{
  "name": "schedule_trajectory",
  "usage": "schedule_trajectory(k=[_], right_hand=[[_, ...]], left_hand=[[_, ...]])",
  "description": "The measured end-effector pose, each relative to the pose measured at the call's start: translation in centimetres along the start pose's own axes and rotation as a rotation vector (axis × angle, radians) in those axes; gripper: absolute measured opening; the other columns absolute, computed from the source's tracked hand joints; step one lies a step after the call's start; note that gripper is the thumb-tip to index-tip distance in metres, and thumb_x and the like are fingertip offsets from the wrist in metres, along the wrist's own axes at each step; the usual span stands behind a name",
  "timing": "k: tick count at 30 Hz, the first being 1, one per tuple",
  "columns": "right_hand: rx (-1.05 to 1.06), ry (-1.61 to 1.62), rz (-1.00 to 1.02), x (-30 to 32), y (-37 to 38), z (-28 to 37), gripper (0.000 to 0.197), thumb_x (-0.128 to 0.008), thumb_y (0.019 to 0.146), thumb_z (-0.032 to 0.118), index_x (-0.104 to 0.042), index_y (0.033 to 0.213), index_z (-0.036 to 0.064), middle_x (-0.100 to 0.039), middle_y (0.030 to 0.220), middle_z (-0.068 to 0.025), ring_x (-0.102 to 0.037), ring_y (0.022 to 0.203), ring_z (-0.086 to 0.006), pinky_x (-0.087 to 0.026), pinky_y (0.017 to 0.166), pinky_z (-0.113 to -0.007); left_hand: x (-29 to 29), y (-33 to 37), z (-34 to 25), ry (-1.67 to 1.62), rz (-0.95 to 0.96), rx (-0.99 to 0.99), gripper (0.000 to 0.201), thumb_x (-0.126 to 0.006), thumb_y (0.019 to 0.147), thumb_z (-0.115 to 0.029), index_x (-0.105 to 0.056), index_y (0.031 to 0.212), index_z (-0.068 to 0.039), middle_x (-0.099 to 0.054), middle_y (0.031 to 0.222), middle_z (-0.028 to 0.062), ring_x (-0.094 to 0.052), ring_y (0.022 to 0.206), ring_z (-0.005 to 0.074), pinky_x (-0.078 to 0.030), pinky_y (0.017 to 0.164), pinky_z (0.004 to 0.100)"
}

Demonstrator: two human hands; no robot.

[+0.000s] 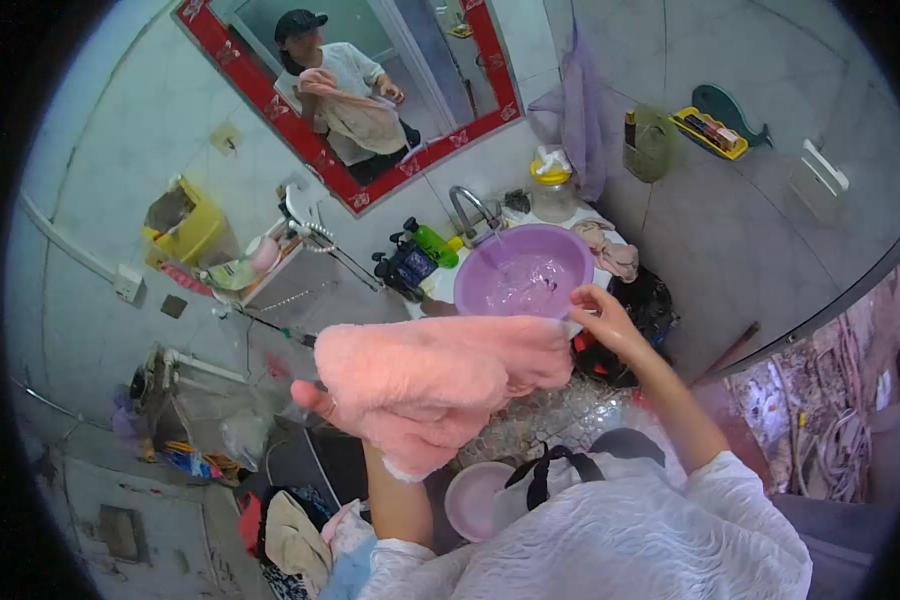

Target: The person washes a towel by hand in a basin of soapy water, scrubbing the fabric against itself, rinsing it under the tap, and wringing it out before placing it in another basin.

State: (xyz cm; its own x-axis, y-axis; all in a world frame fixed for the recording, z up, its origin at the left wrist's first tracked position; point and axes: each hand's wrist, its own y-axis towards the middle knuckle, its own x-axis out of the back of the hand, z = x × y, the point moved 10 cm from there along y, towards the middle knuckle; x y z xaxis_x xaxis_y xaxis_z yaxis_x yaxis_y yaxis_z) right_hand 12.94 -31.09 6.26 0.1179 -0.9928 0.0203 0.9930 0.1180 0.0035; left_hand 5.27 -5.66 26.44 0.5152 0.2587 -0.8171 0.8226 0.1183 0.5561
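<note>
A fluffy pink plush cloth lies draped over my left hand and forearm, in front of the washstand. Only some fingers of that hand show past its left edge; the rest is hidden beneath, and it bears the cloth. My right hand is raised by the cloth's right end, at the near right rim of a purple basin. Its thumb and forefinger are bent but apart, with nothing visible between them. Water runs from a curved metal faucet into the basin, which holds rippling water.
Green and dark bottles stand left of the basin. Behind it is a yellow-lidded jar; a crumpled beige cloth lies to its right. A red-framed mirror hangs above. Below are a pale pink basin and piled clothes.
</note>
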Motion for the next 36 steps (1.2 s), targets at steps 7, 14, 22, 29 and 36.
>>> schedule_trajectory(k=[7, 14, 22, 29, 36], right_hand=[[0.417, -0.056, 0.421, -9.3, -13.0, 14.8, 0.081, -0.074, 0.063, 0.041, -0.036, 0.123, 0.0016, -0.046, 0.116, -0.0167, -0.048, 0.108, -0.0302, -0.042, 0.087, -0.035], [0.550, -0.054, -0.224, 5.2, -8.1, 20.8, 0.028, -0.057, 0.067, 0.005, -0.059, 0.094, 0.0018, -0.060, 0.086, -0.0158, -0.058, 0.081, -0.0337, -0.046, 0.073, -0.037], [0.790, -0.531, -0.286, 8.2, -13.0, 26.1, 0.031, -0.054, 0.061, 0.006, -0.059, 0.092, 0.0030, -0.058, 0.085, -0.0136, -0.058, 0.078, -0.0314, -0.046, 0.068, -0.036], [0.649, -0.169, 0.507, 2.4, -16.5, 19.2, 0.060, -0.072, 0.065, 0.030, -0.045, 0.113, 0.0050, -0.048, 0.106, -0.0113, -0.054, 0.092, -0.0222, -0.044, 0.074, -0.032], [0.643, 0.030, 0.316, 4.1, -11.2, 21.4, 0.049, -0.069, 0.067, 0.018, -0.050, 0.109, 0.0015, -0.056, 0.106, -0.0123, -0.053, 0.099, -0.0198, -0.041, 0.085, -0.032]], left_hand=[[-5.1, -0.4, 1.8, 0.983, -0.162, 0.113, 0.075, -0.071, 0.065, -0.029, -0.037, 0.123, 0.002, -0.048, 0.116, 0.0134, -0.048, 0.106, 0.0232, -0.040, 0.090, 0.0343], [-15.3, -0.3, 5.9, 1.604, -0.064, -0.005, 0.067, -0.081, 0.052, -0.015, -0.053, 0.109, 0.004, -0.060, 0.102, 0.0106, -0.056, 0.096, 0.0185, -0.044, 0.086, 0.0328], [-4.4, -5.4, 1.4, 1.129, -0.283, 0.032, 0.059, -0.059, 0.080, -0.030, -0.037, 0.125, 0.001, -0.045, 0.124, 0.0169, -0.047, 0.113, 0.0297, -0.039, 0.095, 0.0420], [-6.9, -5.8, 11.9, 0.771, -0.077, 0.156, 0.063, -0.044, 0.083, -0.044, -0.035, 0.126, 0.001, -0.040, 0.129, 0.0185, -0.039, 0.119, 0.0314, -0.030, 0.100, 0.0464], [-6.4, -6.1, 8.2, 1.053, -0.157, 0.187, 0.055, -0.037, 0.087, -0.040, -0.040, 0.122, 0.002, -0.044, 0.125, 0.0188, -0.043, 0.114, 0.0315, -0.033, 0.098, 0.0433]])
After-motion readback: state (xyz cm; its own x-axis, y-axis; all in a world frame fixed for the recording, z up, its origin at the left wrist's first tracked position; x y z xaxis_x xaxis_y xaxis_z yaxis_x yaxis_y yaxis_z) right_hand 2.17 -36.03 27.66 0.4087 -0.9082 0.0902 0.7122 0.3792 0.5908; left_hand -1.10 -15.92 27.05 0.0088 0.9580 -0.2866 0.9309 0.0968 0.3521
